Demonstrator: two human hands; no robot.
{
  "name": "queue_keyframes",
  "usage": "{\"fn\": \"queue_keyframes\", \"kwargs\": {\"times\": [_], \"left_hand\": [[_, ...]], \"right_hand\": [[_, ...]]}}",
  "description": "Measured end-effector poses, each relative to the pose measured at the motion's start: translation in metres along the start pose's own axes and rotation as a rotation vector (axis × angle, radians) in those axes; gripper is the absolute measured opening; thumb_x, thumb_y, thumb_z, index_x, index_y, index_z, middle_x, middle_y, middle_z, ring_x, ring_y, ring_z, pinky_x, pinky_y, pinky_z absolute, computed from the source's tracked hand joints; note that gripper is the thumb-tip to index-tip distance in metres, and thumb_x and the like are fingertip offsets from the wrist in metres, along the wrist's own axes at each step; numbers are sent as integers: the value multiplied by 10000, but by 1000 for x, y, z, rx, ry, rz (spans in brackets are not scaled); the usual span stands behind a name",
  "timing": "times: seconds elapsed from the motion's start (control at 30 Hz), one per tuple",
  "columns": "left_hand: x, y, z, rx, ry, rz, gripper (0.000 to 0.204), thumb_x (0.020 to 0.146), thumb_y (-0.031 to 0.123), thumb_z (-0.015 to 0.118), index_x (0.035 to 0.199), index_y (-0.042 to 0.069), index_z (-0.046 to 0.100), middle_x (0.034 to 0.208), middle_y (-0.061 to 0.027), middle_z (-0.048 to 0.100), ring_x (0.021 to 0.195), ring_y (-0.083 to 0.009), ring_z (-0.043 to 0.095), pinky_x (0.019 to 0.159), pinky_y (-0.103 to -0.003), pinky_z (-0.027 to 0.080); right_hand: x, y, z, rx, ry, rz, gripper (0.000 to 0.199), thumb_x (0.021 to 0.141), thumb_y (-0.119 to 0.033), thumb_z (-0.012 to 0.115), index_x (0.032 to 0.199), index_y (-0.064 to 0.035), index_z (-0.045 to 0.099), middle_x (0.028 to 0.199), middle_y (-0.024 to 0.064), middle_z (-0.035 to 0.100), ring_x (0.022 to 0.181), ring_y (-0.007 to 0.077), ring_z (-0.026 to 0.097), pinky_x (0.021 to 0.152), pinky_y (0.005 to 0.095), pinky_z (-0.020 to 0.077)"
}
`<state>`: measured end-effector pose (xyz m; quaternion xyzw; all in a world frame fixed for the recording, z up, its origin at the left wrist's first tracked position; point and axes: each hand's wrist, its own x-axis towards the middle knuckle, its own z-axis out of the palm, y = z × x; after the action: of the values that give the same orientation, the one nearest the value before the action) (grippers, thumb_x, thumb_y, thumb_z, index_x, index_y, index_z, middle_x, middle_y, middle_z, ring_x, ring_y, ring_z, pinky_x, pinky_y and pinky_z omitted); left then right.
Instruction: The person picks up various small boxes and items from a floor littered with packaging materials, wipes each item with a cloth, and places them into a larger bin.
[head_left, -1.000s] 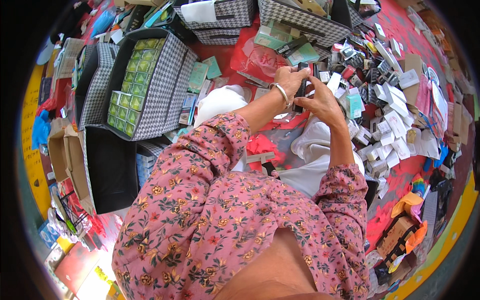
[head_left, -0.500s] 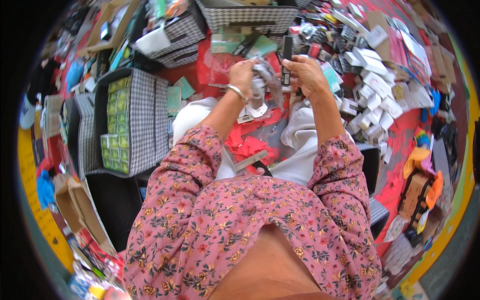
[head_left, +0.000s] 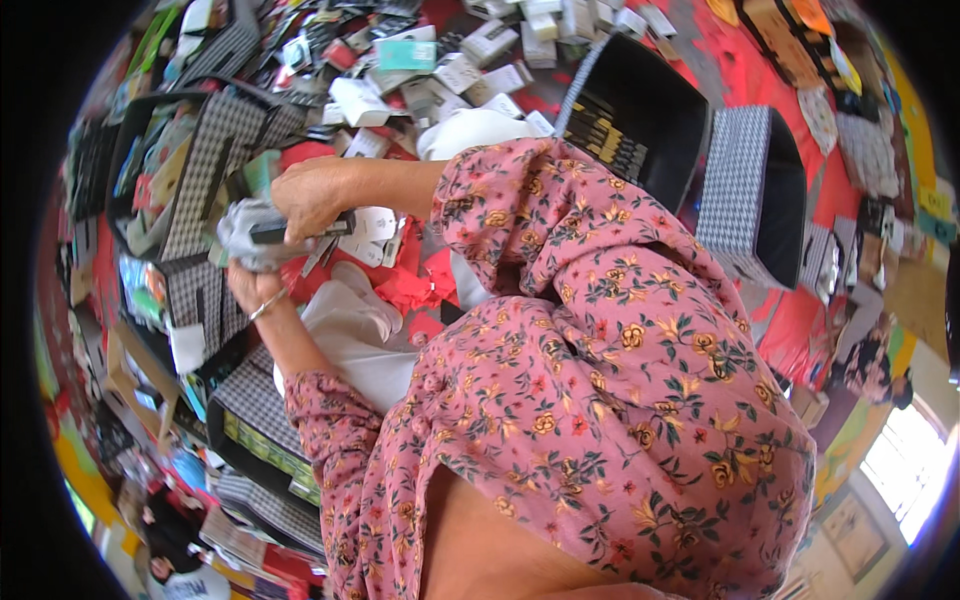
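Note:
My right hand [head_left: 310, 195] grips a slim dark stick-shaped item [head_left: 272, 236] and presses it against a crumpled grey wrap [head_left: 240, 230]. My left hand [head_left: 243, 283], with a thin bangle at the wrist, holds that wrap from below. Both hands meet at the left of the picture, above a checked box [head_left: 200, 170] full of small packets. My flowered pink sleeves [head_left: 560, 330] fill the middle. How much of the dark item lies inside the wrap is hidden.
Two black-lined checked boxes [head_left: 740, 180] stand at the upper right, one [head_left: 640, 100] holding dark and gold packs. Several small white cartons [head_left: 500, 40] and a teal box [head_left: 405, 55] litter the red floor cover [head_left: 800, 320]. White cloth [head_left: 350, 330] and red scraps [head_left: 415, 290] lie below my hands.
The view has swung round, so my hands now sit at the left. The dark item, upright in my right hand before, now lies flat against the grey wrap.

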<state>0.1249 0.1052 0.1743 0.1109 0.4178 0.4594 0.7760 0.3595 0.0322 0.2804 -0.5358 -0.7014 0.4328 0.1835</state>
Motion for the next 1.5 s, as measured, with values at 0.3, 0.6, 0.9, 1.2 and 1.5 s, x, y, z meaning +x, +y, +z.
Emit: {"fn": "queue_keyframes", "kwargs": {"times": [0.3, 0.6, 0.9, 1.2, 1.5], "left_hand": [[-24, -9, 19, 279, 227, 24, 321, 888, 147, 373, 1167, 18, 465, 1190, -126, 493, 1107, -267, 454, 975, -442, 329], [-51, -21, 20, 369, 415, -81, 321, 898, 169, 339, 1160, 42, 476, 1193, -117, 497, 1100, -273, 461, 965, -445, 334], [-67, 6, -16, 401, 499, -164, 327, 860, 227, 410, 1100, 34, 518, 1126, -114, 546, 1058, -273, 497, 920, -435, 380], [-97, -11, -6, 409, 683, -150, 340, 851, 194, 393, 1136, 42, 502, 1156, -123, 530, 1076, -287, 489, 941, -455, 356], [-91, -14, -16, 361, 576, -287, 362, 853, 193, 392, 1175, 52, 479, 1198, -130, 499, 1109, -295, 465, 966, -458, 337]], "right_hand": [[-196, 116, -97, 466, 735, 321, 347, 728, -292, 634, 937, -15, 634, 780, 34, 605, 713, 112, 539, 618, 235, 419], [-377, 348, -2, 1505, 1110, 1036, 108, 756, -140, 654, 743, -63, 580, 666, 22, 569, 505, 99, 527, 408, 184, 425], [-382, 429, 20, 1455, 1524, 1278, 87, 799, -81, 591, 828, -15, 542, 660, 89, 572, 545, 175, 564, 413, 242, 433], [-380, 437, -14, -400, 814, 1375, 189, 770, -155, 561, 857, 9, 524, 853, 216, 586, 709, 342, 605, 637, 404, 492], [-383, 476, -11, -592, 472, 1308, 119, 766, -59, 479, 850, 9, 529, 839, 201, 587, 735, 338, 616, 642, 397, 513]]}}
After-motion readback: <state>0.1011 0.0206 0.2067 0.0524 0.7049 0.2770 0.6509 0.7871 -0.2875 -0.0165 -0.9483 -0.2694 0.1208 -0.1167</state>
